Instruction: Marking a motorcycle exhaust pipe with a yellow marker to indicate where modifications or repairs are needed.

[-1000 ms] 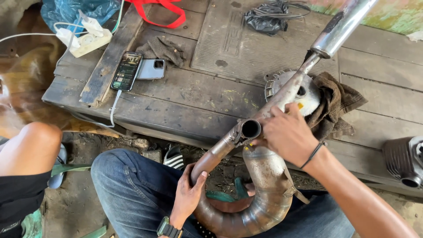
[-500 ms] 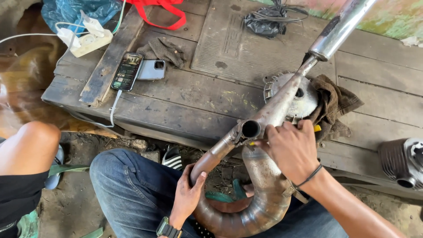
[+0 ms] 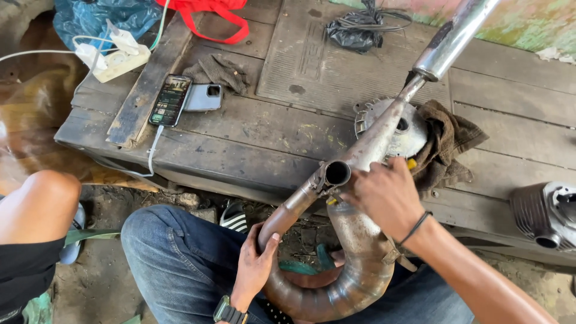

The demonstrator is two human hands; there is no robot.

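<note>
A rusty curved exhaust pipe [image 3: 354, 264] lies across my lap, its open round end [image 3: 336, 173] pointing up at the bench edge. Its thin neck rises to a shiny silver silencer [image 3: 451, 39] at the upper right. My left hand [image 3: 255, 264] grips the lower bend of the pipe from the left. My right hand [image 3: 387, 195] rests on the pipe just right of the open end, fingers curled over it, with a small yellow item partly showing under it.
A wooden bench [image 3: 258, 132] carries two phones [image 3: 171, 99], a dark cloth [image 3: 217, 70], a white power strip [image 3: 120, 60], a round metal cover [image 3: 403, 129] on a brown rag [image 3: 447, 144] and an engine cylinder [image 3: 549, 213]. Another person's knee [image 3: 42, 201] is at left.
My right hand has slid down along the pipe from beside the open end toward the fat section. The view has shifted slightly; my left hand keeps its grip.
</note>
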